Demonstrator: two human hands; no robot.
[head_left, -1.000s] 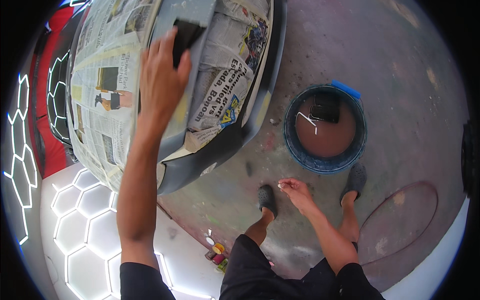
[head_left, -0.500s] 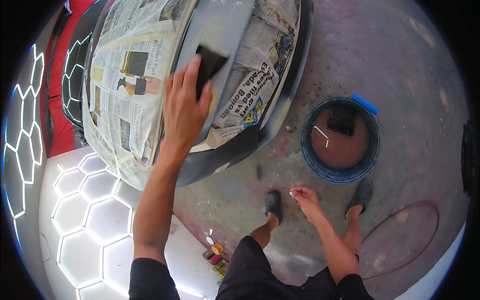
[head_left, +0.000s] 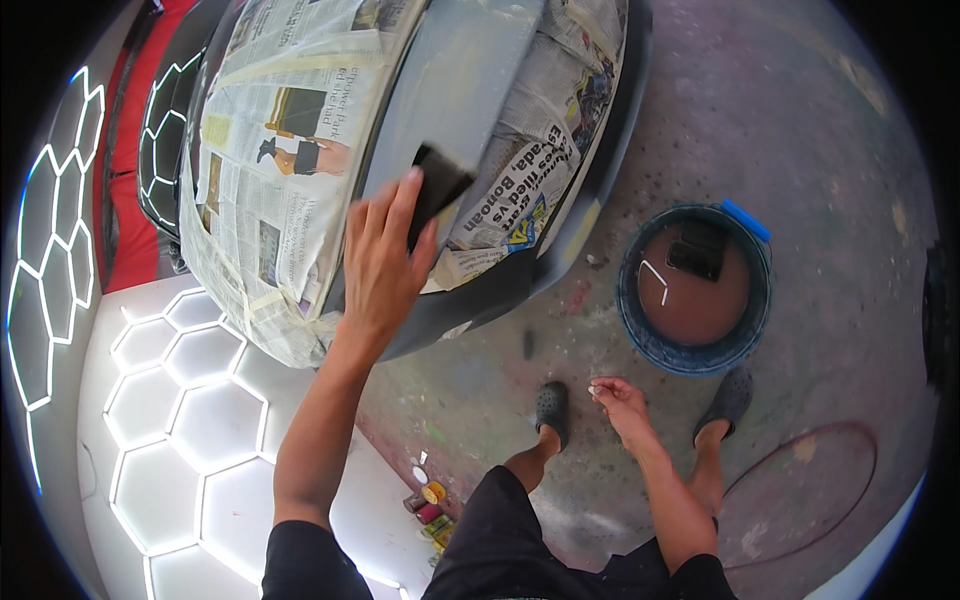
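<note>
My left hand (head_left: 388,258) is pressed on a bare grey strip of car body (head_left: 440,85), gripping a flat black piece of sandpaper (head_left: 438,190) whose far end juts past the fingertips. Taped newspaper (head_left: 300,130) covers the bodywork left of the strip, and more newspaper (head_left: 520,165) lies over the part to its right. Low over the floor, between my feet, my right hand (head_left: 622,408) has its thumb and fingers pinched on a small pale piece (head_left: 594,389), too small to name.
A dark blue bucket (head_left: 625,325) of reddish-brown water stands on the floor to the right, a blue grip (head_left: 746,220) on its rim. A thin hose (head_left: 872,465) curves behind it. Several cans (head_left: 430,513) sit by the wall near my left leg. Hexagonal lights glow at left.
My left hand has slid with the sandpaper toward the near end of the grey strip. The whole view has shifted slightly; my right hand keeps its pinch.
</note>
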